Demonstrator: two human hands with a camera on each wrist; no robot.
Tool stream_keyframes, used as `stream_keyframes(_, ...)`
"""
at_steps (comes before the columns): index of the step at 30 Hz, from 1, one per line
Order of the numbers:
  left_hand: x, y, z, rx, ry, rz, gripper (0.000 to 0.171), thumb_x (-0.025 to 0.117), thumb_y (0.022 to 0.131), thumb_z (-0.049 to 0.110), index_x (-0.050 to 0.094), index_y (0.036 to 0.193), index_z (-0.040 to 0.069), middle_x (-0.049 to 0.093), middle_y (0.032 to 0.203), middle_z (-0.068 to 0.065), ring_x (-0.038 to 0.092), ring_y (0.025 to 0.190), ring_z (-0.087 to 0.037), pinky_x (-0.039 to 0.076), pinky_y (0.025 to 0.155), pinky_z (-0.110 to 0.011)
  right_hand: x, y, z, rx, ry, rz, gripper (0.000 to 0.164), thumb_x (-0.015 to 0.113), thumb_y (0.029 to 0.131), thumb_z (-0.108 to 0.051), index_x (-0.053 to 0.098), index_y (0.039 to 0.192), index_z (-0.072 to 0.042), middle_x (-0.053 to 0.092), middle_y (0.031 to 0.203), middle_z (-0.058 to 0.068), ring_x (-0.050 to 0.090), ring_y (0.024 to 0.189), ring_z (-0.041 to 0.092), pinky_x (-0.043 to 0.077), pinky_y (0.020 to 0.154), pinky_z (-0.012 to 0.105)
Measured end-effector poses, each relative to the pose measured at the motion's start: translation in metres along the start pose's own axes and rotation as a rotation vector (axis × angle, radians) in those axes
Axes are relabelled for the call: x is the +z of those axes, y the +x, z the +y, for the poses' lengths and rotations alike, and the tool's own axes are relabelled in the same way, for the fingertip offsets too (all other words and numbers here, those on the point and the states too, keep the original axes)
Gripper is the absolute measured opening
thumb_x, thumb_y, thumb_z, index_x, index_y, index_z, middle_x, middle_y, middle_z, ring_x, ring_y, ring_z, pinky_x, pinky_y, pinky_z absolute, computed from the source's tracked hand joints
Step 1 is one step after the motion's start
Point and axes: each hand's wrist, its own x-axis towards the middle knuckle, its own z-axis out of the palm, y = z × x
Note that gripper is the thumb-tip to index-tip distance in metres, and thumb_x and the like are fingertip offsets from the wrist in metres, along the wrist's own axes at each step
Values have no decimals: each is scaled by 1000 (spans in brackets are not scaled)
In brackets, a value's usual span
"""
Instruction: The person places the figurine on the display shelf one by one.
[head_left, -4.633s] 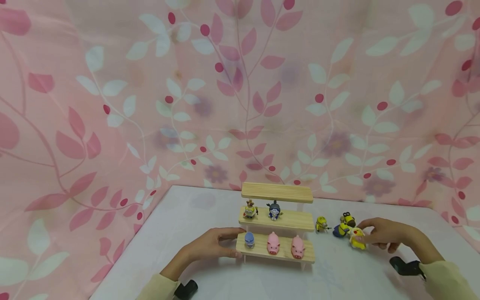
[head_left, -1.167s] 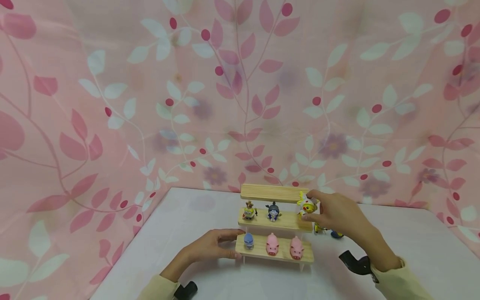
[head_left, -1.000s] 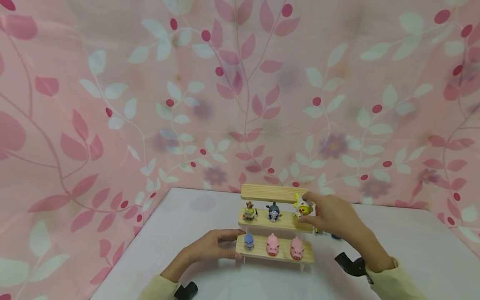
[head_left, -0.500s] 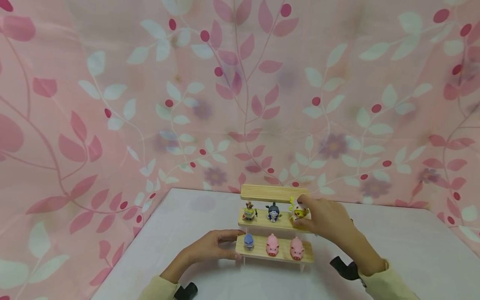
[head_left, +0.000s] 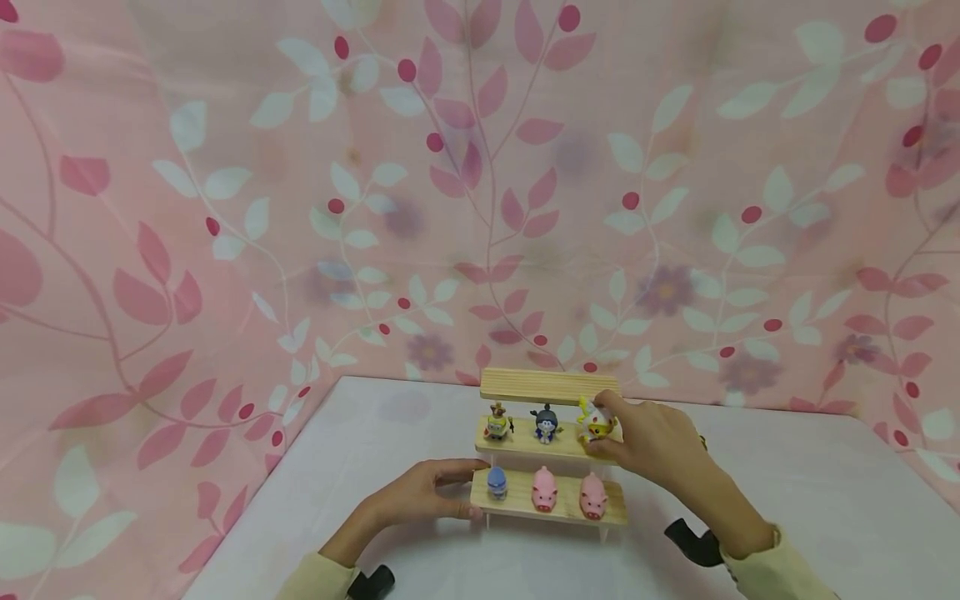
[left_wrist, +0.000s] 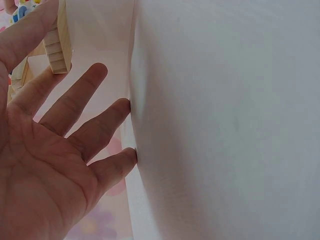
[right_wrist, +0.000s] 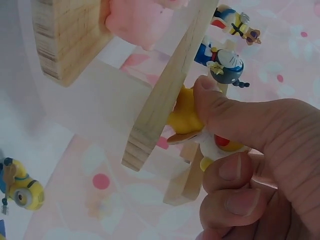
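A three-tier wooden display shelf (head_left: 551, 385) stands on the table. My left hand (head_left: 408, 498) holds the left end of its lowest board, thumb and index finger on either side of the wood (left_wrist: 58, 55), other fingers spread. With thumb and fingers, my right hand (head_left: 652, 437) pinches a yellow figurine in a white hooded outfit (head_left: 596, 423) at the right end of the middle board. Fingers partly hide the figurine (right_wrist: 185, 115). Left of it on that board are a dark-haired figurine (head_left: 547, 425) and a crowned yellow figurine (head_left: 497, 423).
On the lowest board stand a blue-capped figurine (head_left: 497, 483) and two pink pigs, one central (head_left: 544, 492), one right (head_left: 593, 497). A Minion figurine (right_wrist: 25, 190) lies on the table right of the shelf. Behind hangs a pink leaf-print cloth (head_left: 525, 208).
My right hand has taken the yellow-and-white figurine from the table at right and carried it left to the middle board. Over the last half second it barely moves. The left hand stays put.
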Motion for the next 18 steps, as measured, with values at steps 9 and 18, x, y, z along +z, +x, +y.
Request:
stream_keyframes(9,1,0,-2,8,-25,-5,55,79,86,31,57,137,33,55,140,9,50,130,-17,39,108,-47,-2,-4,1,-10,13,11,60,84,74,-48,60,120,-18,36,50,-9,27,45,7,22,40,24)
stream_keyframes(18,0,1,-4,22,-29,-14,55,78,87,32,57,138,32,54,141,9,49,131,-17,39,108,-46,-17,-12,4,2,-2,70,62,83,75,-48,59,122,-16,45,57,-13,38,46,6,32,39,25)
